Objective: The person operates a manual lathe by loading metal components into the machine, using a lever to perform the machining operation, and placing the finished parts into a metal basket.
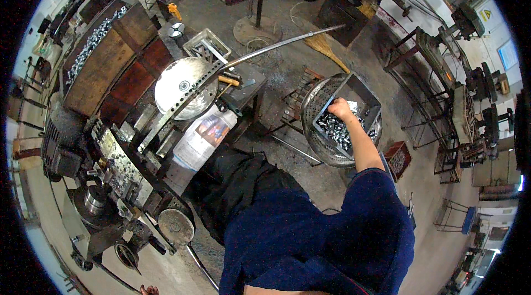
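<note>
My right hand [341,109] is inside a grey metal bin [369,95], close to its left wall, with the fingers curled in. What they hold, if anything, is hidden. Small shiny metal parts [338,131] lie heaped in the bin beneath the hand. The bin rests tilted on a round perforated metal basin [314,101]. At the bottom edge, only a few fingers of my left hand [149,290] show, beside the end of a dark lever rod [119,278]; their grip is cut off by the picture's edge.
On my left stands a machine with a pale round disc [182,86], a long perforated bar [191,94] and a printed sheet [203,139]. A trough of metal parts [91,46] lies beyond. A straw broom [326,51] and a red box [398,159] flank the basin.
</note>
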A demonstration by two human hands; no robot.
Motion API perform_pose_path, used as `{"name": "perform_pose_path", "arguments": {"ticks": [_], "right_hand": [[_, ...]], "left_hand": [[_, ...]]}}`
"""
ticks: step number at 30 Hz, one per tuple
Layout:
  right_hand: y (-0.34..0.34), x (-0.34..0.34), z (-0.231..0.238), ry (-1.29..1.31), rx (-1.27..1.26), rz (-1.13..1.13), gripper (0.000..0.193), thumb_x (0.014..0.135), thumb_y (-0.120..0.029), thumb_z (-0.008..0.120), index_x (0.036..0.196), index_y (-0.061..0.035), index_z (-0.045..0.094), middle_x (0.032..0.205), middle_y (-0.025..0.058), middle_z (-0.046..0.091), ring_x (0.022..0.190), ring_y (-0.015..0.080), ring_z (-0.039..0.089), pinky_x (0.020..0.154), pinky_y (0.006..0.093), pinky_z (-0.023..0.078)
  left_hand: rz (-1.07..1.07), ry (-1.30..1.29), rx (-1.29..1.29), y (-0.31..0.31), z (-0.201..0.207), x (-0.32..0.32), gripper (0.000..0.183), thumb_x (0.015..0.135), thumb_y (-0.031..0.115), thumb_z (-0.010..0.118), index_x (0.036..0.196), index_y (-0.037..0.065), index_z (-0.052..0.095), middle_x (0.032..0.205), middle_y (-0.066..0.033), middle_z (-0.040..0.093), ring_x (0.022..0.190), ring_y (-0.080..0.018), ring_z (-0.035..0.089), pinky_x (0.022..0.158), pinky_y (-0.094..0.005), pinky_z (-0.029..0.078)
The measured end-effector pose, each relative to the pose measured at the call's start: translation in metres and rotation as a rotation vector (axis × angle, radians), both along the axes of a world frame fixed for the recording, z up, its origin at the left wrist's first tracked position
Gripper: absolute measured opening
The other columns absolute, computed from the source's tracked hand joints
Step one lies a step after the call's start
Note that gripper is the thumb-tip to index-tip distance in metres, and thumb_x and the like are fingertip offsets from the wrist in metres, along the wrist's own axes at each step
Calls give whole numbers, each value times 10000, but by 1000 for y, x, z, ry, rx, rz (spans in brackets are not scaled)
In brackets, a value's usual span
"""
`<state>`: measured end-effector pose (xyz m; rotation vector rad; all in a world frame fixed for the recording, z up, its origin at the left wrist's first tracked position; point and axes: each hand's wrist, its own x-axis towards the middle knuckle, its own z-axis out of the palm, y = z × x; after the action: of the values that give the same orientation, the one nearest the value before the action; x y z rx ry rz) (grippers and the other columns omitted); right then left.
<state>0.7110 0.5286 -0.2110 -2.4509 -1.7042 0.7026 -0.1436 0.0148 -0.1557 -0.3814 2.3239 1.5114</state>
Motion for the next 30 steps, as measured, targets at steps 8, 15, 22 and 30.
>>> {"name": "perform_pose_path", "arguments": {"ticks": [8, 15, 22, 30], "right_hand": [[7, 18, -28, -213, 27, -97, 394, 639, -269, 593, 921, 3, 629, 1030, 223, 588, 994, 321, 563, 866, 355, 448], [17, 2, -5, -218, 6, -70, 448, 669, -382, 599, 924, -16, 641, 979, 209, 614, 960, 339, 581, 855, 393, 453], [-14, 36, 59, 474, 639, 20, 180, 754, -124, 602, 807, 37, 663, 727, 31, 620, 626, 84, 514, 567, 243, 417], [40, -243, 158, 821, 503, 746, 335, 606, 86, 544, 897, -7, 680, 1056, 95, 562, 986, 189, 544, 860, 257, 410]], "left_hand": [[2, -4, 19, -3, -3, -7, 311, 825, 341, 604, 959, 66, 547, 619, -29, 512, 553, -167, 524, 613, -350, 499], [-12, -53, 150, -50, 15, -5, 334, 805, 307, 632, 964, 28, 538, 644, -37, 517, 577, -168, 532, 579, -317, 483], [-375, 199, 88, -7, 76, 67, 358, 805, 340, 630, 884, -1, 555, 640, -43, 542, 558, -119, 520, 556, -268, 440], [-360, 295, -96, -20, 56, 59, 387, 773, 226, 634, 1040, -29, 519, 693, -120, 597, 644, -219, 608, 554, -324, 500]]}}
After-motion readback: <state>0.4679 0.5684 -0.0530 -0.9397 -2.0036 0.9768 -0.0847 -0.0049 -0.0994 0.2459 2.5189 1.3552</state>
